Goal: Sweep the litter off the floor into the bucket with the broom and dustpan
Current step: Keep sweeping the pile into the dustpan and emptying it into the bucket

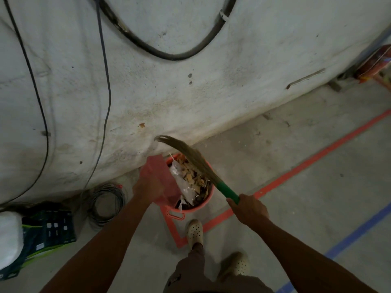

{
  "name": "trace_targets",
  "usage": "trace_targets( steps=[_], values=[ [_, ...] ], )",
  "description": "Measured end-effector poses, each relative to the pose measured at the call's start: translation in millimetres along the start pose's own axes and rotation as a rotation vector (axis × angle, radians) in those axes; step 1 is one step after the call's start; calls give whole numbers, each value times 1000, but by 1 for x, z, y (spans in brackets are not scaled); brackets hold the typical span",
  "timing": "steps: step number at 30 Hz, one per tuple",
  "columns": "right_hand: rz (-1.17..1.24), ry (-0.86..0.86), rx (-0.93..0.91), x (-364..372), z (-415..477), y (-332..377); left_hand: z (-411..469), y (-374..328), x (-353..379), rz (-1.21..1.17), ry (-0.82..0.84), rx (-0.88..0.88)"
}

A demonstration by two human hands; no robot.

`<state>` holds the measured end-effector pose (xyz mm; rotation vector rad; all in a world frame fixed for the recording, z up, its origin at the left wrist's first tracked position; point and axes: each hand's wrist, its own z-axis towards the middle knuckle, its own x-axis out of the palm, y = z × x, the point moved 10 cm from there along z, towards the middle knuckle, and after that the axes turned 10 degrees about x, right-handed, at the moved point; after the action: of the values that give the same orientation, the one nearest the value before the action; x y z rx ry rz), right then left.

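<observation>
The litter (191,179), pale wrappers and brown scraps, lay heaped inside the orange bucket (190,209), which stood on the floor (285,208) against the foot of the wall (169,92). The step in hand looked to be emptying the pan. Doing it well would have meant keeping the lip of the dustpan (157,172) inside the rim, tipping it steeply, and drawing the bristles down its face so that nothing spilled onto the concrete.

The pink dustpan stood tilted over the bucket's left rim, its open face turned toward the litter. The left hand (146,187) held it from the side away from the bucket. The fingers seemed curled round its edge, though blur hid how each one lay. The litter sat just beyond those fingers, to their right and a little below.

The broom (190,155) crossed above the bucket, its bristle tip reaching past the far rim toward the wall. The right hand (249,208) gripped the lower end of its green handle, fingers wrapped tight round it, with the litter up and to the left of them, near but apart.

A coil of cable (108,201) lay left of the left hand, and orange tape (296,170) ran across the floor beyond the right.
</observation>
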<state>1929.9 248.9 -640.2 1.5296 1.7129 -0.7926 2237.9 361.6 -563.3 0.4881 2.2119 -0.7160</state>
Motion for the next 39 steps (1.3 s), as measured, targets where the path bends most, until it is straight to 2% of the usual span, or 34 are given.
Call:
trace_targets(
  steps=[6,8,14,20,23,26,33,39],
  values=[
    [152,-29,6,5,-14,-19,27,57,29,65,-5,-29],
    [200,-44,-5,5,-21,-28,30,67,41,54,-21,11],
    [357,-140,-33,-8,-61,-75,-33,11,57,-34,-83,170],
    [526,-239,41,-18,-119,-172,-114,-79,112,-136,-85,328],
    [623,-322,109,-22,-145,-233,-155,-133,142,-273,-100,462],
    [704,-395,198,-26,-170,-297,-190,-183,168,-234,-132,552],
    [826,-544,418,-34,-227,-446,-248,-302,249,-133,-1,753],
    [906,-578,634,-20,-264,-569,-294,-414,327,-58,122,924]
  ],
)
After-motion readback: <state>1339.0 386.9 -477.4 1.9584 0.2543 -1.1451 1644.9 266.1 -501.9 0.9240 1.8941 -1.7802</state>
